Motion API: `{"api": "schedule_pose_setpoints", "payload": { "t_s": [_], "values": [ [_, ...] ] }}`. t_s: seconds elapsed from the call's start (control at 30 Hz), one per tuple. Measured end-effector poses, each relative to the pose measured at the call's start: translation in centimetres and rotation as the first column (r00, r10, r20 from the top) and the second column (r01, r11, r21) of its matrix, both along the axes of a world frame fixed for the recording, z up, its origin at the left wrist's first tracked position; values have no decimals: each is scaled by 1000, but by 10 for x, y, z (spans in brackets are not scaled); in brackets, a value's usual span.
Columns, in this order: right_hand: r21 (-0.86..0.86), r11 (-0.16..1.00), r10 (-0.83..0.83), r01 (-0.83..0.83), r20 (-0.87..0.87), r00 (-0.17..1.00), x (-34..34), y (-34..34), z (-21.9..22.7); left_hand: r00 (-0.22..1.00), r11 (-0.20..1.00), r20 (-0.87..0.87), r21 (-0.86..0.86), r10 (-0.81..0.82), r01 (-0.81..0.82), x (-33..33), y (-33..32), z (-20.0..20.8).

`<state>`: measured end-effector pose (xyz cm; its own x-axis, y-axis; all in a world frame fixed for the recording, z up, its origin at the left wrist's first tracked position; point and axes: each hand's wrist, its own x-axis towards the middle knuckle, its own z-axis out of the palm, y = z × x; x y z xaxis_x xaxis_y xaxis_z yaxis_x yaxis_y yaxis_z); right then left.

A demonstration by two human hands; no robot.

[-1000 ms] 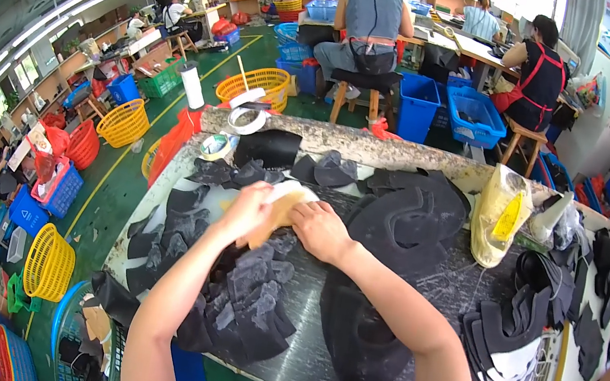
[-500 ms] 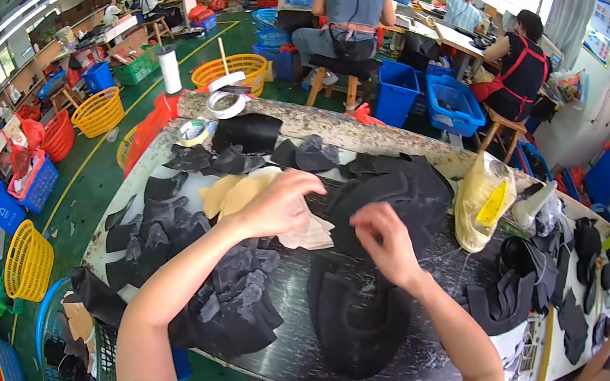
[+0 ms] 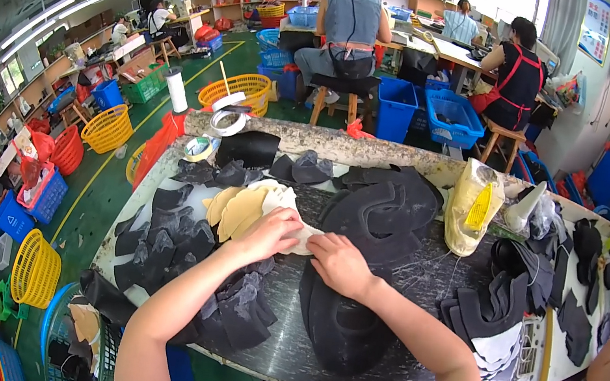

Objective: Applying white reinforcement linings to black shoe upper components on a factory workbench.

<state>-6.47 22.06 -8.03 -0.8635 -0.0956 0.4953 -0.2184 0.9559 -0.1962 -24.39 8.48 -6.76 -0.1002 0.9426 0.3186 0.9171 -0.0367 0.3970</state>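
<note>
My left hand (image 3: pixel 271 235) and my right hand (image 3: pixel 341 265) are close together over the middle of the worktable, fingers closed on a thin cream-white cut piece (image 3: pixel 302 241). Its far part is hidden by my fingers. Just beyond my left hand fans a stack of beige cut pieces (image 3: pixel 240 209), with whitish ones at its right side. Curved black foam-like pieces (image 3: pixel 390 208) lie beyond my right hand, and a U-shaped black stack (image 3: pixel 336 323) sits nearer me. Loose black pieces (image 3: pixel 174 237) cover the table's left side.
A yellow-wrapped bundle (image 3: pixel 470 209) stands at the table's far right, near more curved black pieces (image 3: pixel 500 293). Tape rolls (image 3: pixel 228 123) lie at the far left corner. Yellow baskets (image 3: pixel 35 269) and blue bins (image 3: pixel 395 109) stand on the floor. Several people sit working beyond.
Both hands, apart and raised before, have come together on the cream-white piece. My right hand moved left and down; the view has shifted slightly.
</note>
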Motion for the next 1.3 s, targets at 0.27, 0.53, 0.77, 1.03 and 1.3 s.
{"api": "schedule_pose_setpoints", "payload": {
  "t_s": [0.27, 0.53, 0.77, 1.03, 1.3],
  "values": [
    [-5, 1000, 22, -21, 30, 999, -12, -8, 1, 974, 953, -37, 219, 224, -211, -6, 8, 6],
    [-923, 369, 291, -112, 1, 957, 46, -34, 54, 836, 690, -512, 677, 194, 255, 75, -62, 89],
    [-996, -65, 228, 53, 36, 973, 129, -75, 53, 947, 767, -320, 606, -6, 210, 146, -64, 40],
    [-989, 74, -7, -128, -129, 992, 171, -82, 53, 690, 893, 573, 357, -441, 274, 168, -68, 74],
    [-996, 81, 144, 33, 45, 989, 184, -104, 49, 771, 946, 550, 151, -321, 286, 199, -80, 71]
  ]
}}
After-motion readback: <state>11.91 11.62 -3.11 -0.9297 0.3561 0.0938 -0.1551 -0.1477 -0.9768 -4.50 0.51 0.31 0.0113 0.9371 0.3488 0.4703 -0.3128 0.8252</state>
